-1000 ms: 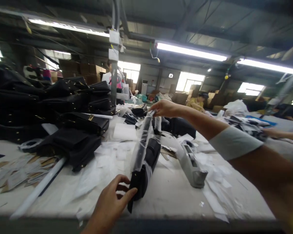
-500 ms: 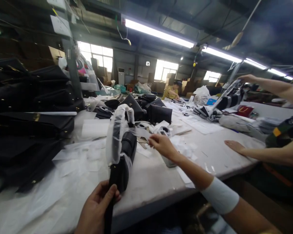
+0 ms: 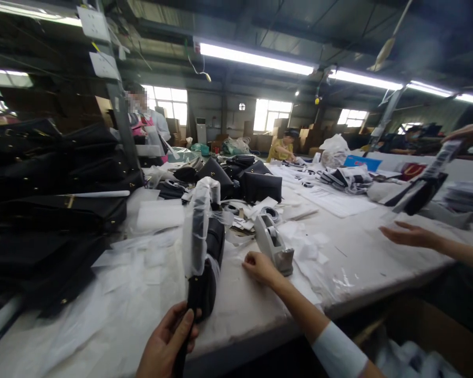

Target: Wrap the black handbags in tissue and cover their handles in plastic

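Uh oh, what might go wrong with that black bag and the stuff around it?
The black bag stands close to the near edge of the table, its near end gripped by the left hand; it might tip if that hand lets go. The right hand is right beside the grey tape dispenser, so it could bump it. The piled black bags on the left might slide if knocked.

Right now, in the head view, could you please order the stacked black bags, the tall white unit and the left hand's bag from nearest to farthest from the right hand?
1. Bag in the left hand, just left of the right hand.
2. Stacked black bags, farther left.
3. Tall white unit, by the far wall.
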Action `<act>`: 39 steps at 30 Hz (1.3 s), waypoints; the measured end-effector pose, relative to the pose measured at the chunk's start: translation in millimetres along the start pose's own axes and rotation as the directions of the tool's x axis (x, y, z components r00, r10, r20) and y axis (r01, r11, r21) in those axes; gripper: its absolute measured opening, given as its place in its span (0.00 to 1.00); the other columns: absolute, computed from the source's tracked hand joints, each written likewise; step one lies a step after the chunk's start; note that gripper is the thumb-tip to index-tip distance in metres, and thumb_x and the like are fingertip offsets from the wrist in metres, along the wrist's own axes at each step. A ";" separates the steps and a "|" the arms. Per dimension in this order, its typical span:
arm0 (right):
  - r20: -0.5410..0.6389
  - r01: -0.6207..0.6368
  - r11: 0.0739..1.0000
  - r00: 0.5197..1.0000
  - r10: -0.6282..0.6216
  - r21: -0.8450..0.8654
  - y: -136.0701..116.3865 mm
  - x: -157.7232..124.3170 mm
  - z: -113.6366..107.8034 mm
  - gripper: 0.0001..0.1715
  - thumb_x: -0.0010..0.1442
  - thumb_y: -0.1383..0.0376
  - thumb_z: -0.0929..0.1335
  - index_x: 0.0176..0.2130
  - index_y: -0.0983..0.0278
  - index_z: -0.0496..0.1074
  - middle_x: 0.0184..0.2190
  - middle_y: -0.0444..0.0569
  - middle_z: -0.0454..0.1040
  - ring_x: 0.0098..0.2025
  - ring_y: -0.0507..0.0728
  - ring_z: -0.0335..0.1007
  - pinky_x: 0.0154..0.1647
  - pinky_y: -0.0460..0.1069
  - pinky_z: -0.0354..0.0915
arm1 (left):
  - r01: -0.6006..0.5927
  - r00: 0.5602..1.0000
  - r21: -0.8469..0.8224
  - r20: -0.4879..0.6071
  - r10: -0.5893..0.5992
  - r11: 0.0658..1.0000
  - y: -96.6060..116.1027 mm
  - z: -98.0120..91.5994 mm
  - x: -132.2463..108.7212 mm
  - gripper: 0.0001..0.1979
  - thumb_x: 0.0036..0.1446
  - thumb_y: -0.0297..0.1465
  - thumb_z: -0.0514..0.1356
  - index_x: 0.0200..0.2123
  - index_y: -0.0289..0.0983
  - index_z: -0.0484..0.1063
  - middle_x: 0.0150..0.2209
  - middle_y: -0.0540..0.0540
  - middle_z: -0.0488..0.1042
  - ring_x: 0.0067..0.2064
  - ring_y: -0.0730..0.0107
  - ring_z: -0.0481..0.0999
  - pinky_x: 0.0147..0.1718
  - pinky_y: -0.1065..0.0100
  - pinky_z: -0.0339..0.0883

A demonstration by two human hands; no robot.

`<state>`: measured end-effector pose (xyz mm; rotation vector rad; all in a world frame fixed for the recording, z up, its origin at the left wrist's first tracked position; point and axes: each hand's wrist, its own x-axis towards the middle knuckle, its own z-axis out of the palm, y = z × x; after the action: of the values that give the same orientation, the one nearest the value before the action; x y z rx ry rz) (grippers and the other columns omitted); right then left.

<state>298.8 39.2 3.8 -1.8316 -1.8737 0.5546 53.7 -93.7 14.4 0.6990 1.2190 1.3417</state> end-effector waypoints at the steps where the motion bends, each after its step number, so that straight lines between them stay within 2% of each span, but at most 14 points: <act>1: -0.013 0.016 0.999 1.000 -0.016 0.029 0.1 -13.2 -3.0 0.03 0.57 0.67 0.70 0.32 0.65 0.74 0.32 0.49 0.78 0.34 0.56 0.75 0.37 0.47 0.66 | 0.002 1.000 0.006 0.030 -0.002 1.000 0.8 1.1 -0.4 0.30 0.36 0.50 0.74 0.38 0.36 0.75 0.30 0.48 0.76 0.21 0.80 0.63 0.18 0.76 0.56; 4: -0.090 0.073 0.978 0.994 -0.057 0.196 -11.4 -63.1 -7.7 0.08 0.62 0.61 0.67 0.34 0.63 0.72 0.39 0.49 0.78 0.39 0.55 0.76 0.39 0.46 0.69 | 0.023 0.987 0.141 0.154 -0.045 0.990 2.4 3.4 2.0 0.31 0.37 0.53 0.71 0.36 0.35 0.75 0.19 0.54 0.66 0.17 0.84 0.51 0.17 0.77 0.44; 8: -0.212 0.177 0.843 0.974 -0.077 0.508 -41.2 -129.3 9.1 0.14 0.63 0.55 0.65 0.32 0.61 0.70 0.34 0.49 0.78 0.36 0.57 0.76 0.38 0.48 0.72 | 0.049 0.959 0.358 0.244 -0.144 0.932 4.3 4.5 9.7 0.33 0.39 0.56 0.68 0.40 0.35 0.76 0.18 0.53 0.65 0.17 0.78 0.54 0.17 0.74 0.44; 12: -0.351 0.303 0.857 0.923 -0.156 0.417 -54.1 -169.0 43.3 0.10 0.62 0.56 0.65 0.33 0.58 0.70 0.34 0.48 0.78 0.33 0.59 0.76 0.36 0.49 0.73 | -0.005 0.927 0.394 0.346 -0.143 0.919 7.0 3.5 7.9 0.36 0.38 0.59 0.67 0.40 0.33 0.75 0.18 0.52 0.66 0.19 0.73 0.60 0.19 0.71 0.50; 15: -0.338 0.356 0.852 0.913 -0.229 0.384 -53.9 -181.5 57.8 0.06 0.61 0.60 0.65 0.35 0.58 0.70 0.32 0.48 0.77 0.33 0.58 0.76 0.37 0.49 0.73 | -0.089 0.959 0.372 0.284 -0.022 0.924 12.2 4.0 -2.3 0.33 0.40 0.53 0.69 0.42 0.34 0.76 0.28 0.46 0.75 0.30 0.64 0.72 0.28 0.69 0.62; 17: -0.300 0.373 0.823 0.918 -0.260 0.429 -54.9 -183.7 56.4 0.07 0.60 0.60 0.67 0.38 0.59 0.71 0.35 0.49 0.78 0.37 0.59 0.76 0.41 0.50 0.73 | -0.096 0.975 0.432 0.222 -0.003 0.897 17.3 4.5 -8.1 0.30 0.43 0.50 0.69 0.44 0.35 0.76 0.31 0.46 0.77 0.33 0.62 0.73 0.33 0.67 0.65; 19: -0.253 0.346 0.785 0.935 -0.247 0.513 -58.8 -181.2 48.3 0.15 0.60 0.58 0.68 0.45 0.59 0.72 0.41 0.52 0.78 0.43 0.60 0.76 0.46 0.51 0.72 | -0.094 0.976 0.490 0.218 -0.018 0.866 22.3 3.6 -10.5 0.28 0.45 0.48 0.69 0.44 0.34 0.76 0.31 0.46 0.78 0.34 0.61 0.74 0.35 0.67 0.66; 22: -0.156 0.233 0.725 0.973 -0.173 0.648 -70.1 -169.0 34.2 0.24 0.64 0.53 0.65 0.55 0.59 0.70 0.52 0.54 0.74 0.52 0.61 0.72 0.53 0.53 0.68 | -0.122 0.951 0.513 0.304 -0.047 0.850 25.9 -0.6 -8.7 0.28 0.46 0.46 0.69 0.46 0.35 0.75 0.35 0.46 0.79 0.37 0.61 0.75 0.37 0.67 0.67; 24: -0.073 0.155 0.698 0.987 -0.146 0.699 -80.5 -157.2 29.8 0.26 0.65 0.50 0.64 0.56 0.59 0.71 0.54 0.54 0.73 0.54 0.61 0.71 0.55 0.54 0.67 | -0.153 0.923 0.532 0.379 -0.072 0.833 24.1 -4.4 -5.9 0.25 0.47 0.46 0.69 0.43 0.34 0.75 0.31 0.48 0.77 0.34 0.63 0.75 0.34 0.68 0.66; 27: 0.018 0.098 0.703 0.988 -0.156 0.704 -97.6 -139.0 33.8 0.27 0.62 0.47 0.67 0.51 0.62 0.75 0.48 0.54 0.76 0.48 0.62 0.73 0.50 0.54 0.68 | -0.183 0.876 0.553 0.467 -0.121 0.813 14.8 -10.2 -2.1 0.22 0.47 0.46 0.68 0.37 0.32 0.76 0.25 0.49 0.74 0.29 0.66 0.72 0.29 0.69 0.63; 29: 0.081 0.069 0.704 0.981 -0.178 0.707 -107.6 -128.1 41.1 0.26 0.59 0.47 0.68 0.42 0.65 0.78 0.37 0.52 0.78 0.39 0.60 0.74 0.41 0.51 0.69 | -0.161 0.853 0.557 0.494 -0.169 0.815 5.9 -14.8 -1.4 0.22 0.47 0.45 0.68 0.35 0.32 0.76 0.24 0.49 0.72 0.28 0.67 0.70 0.27 0.69 0.60; 33: 0.194 -0.011 0.651 0.958 -0.209 0.759 -117.0 -113.4 52.3 0.25 0.55 0.48 0.72 0.26 0.67 0.75 0.21 0.43 0.70 0.27 0.53 0.66 0.27 0.46 0.60 | -0.106 0.818 0.465 0.543 -0.189 0.879 -10.9 -29.6 -11.4 0.22 0.48 0.47 0.67 0.31 0.31 0.77 0.25 0.48 0.71 0.29 0.68 0.68 0.31 0.69 0.59; 36: 0.272 -0.050 0.608 0.921 -0.279 0.793 -115.7 -110.5 51.5 0.21 0.53 0.50 0.73 0.30 0.68 0.77 0.25 0.44 0.74 0.30 0.53 0.68 0.31 0.46 0.61 | 0.006 0.809 0.346 0.549 -0.208 0.938 -17.8 -47.4 -29.1 0.24 0.50 0.49 0.66 0.34 0.31 0.79 0.29 0.45 0.75 0.35 0.62 0.72 0.38 0.65 0.63; 39: 0.376 -0.119 0.602 0.869 -0.322 0.790 -113.7 -110.7 48.0 0.22 0.52 0.51 0.74 0.39 0.66 0.78 0.34 0.48 0.79 0.36 0.56 0.73 0.33 0.47 0.65 | 0.095 0.855 0.288 0.467 -0.226 0.953 -19.6 -68.4 -46.4 0.24 0.54 0.48 0.64 0.38 0.31 0.80 0.33 0.43 0.78 0.40 0.58 0.74 0.44 0.63 0.63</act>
<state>179.3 -73.6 25.8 -0.9929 -1.5473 1.6352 5.8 -158.8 -12.0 1.0284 1.0063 0.7956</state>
